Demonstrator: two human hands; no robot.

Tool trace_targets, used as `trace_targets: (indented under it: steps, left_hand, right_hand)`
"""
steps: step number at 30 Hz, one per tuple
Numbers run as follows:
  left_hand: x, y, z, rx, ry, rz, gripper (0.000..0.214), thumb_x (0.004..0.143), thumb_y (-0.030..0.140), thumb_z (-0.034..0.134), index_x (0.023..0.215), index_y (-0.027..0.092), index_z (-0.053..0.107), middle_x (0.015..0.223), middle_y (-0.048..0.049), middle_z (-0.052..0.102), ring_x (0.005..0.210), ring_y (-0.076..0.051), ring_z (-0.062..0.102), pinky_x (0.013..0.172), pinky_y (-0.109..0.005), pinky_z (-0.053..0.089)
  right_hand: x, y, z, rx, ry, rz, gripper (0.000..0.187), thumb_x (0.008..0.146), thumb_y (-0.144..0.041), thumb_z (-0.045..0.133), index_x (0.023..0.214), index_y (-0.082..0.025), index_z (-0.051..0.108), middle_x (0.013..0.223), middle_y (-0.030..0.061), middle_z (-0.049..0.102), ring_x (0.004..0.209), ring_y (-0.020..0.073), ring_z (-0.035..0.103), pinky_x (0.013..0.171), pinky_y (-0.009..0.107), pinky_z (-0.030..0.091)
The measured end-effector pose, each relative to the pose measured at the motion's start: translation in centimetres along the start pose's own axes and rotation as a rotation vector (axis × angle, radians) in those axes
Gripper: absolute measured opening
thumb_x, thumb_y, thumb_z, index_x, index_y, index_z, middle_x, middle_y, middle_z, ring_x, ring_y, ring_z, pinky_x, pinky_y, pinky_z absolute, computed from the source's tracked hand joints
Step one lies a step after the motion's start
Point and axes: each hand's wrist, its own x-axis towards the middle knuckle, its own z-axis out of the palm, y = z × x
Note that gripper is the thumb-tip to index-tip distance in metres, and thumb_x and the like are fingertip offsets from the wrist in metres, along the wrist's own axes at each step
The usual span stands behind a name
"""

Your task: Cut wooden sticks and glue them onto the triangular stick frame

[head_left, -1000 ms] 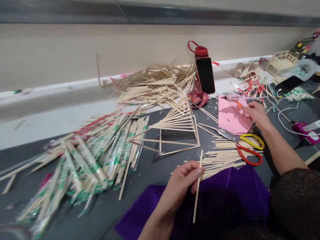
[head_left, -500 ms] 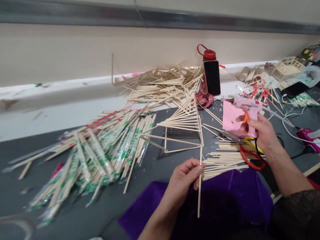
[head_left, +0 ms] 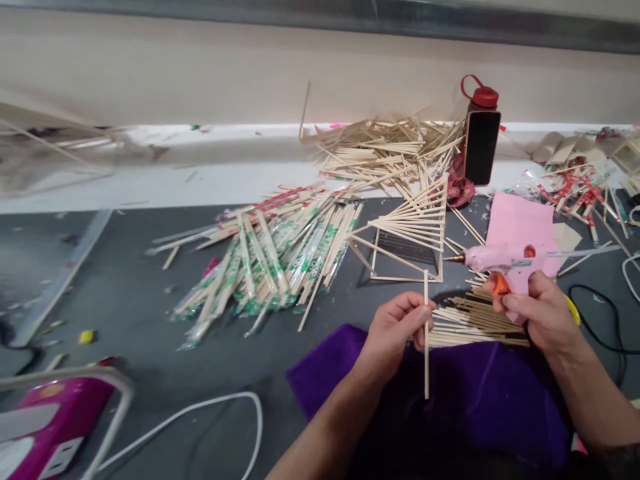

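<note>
Between the fingers and thumb of my left hand point(head_left: 400, 325) a thin wooden stick point(head_left: 427, 373) stands nearly upright. My right hand point(head_left: 545, 310) is closed around the handle of a pink hot glue gun point(head_left: 500, 259), one finger at its orange trigger. The gun's metal nozzle points left, just above the stick's top end. Beyond my hands stands a frame built of sticks point(head_left: 407, 277), with a fan of sticks across its top. Loose sticks point(head_left: 460, 333) lie in a row between my hands, partly hidden by the right one.
Wrapped chopsticks point(head_left: 280, 260) lie left of the frame. Behind it are a heap of loose sticks point(head_left: 385, 150), a phone point(head_left: 483, 148) and a red-capped bottle point(head_left: 485, 98). Purple cloth point(head_left: 330, 367) covers the near edge. A magenta power strip point(head_left: 65, 420) and white cable point(head_left: 257, 413) sit front left.
My view has turned left. The glue gun has come down and closer to the stick in my left hand, its nozzle now near the stick's top.
</note>
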Motion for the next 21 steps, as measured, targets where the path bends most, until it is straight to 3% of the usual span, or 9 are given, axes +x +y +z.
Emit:
trace_targets:
  steps: [6,15,21]
  left_hand:
    - [-0.2,0.1,-0.2,-0.019,-0.018,0.005,0.034,0.068,0.045,0.076,0.077,0.015,0.062,0.052,0.0042,0.056,0.037,-0.005,0.042,0.04,-0.019,0.034]
    - [-0.1,0.3,-0.3,-0.094,-0.057,-0.039,0.034,0.07,0.045,0.077,0.077,0.015,0.062,0.055,0.0034,0.058,0.037,-0.005,0.045,0.038,-0.018,0.034]
    - [-0.1,0.2,-0.3,-0.105,-0.076,-0.032,0.035,0.071,0.045,0.078,0.078,0.014,0.063,0.056,0.0024,0.06,0.039,-0.005,0.047,0.038,-0.017,0.035]
  right_hand:
    - [-0.6,1.4,0.1,-0.049,-0.071,0.015,0.025,0.075,-0.031,0.071,0.096,-0.02,0.064,0.09,0.0089,0.073,0.055,0.014,0.058,0.043,0.024,0.042]
    - [-1.7,2.6,0.6,-0.223,-0.025,-0.074,0.019,0.086,-0.036,0.065,0.099,-0.023,0.066,0.085,0.0048,0.069,0.068,0.0187,0.06,0.058,0.029,0.048]
    - [-1.8,2.7,0.5,-0.309,-0.013,-0.094,0.017,0.087,-0.036,0.063,0.099,-0.025,0.066,0.083,0.0041,0.066,0.063,0.0186,0.057,0.055,0.031,0.046]
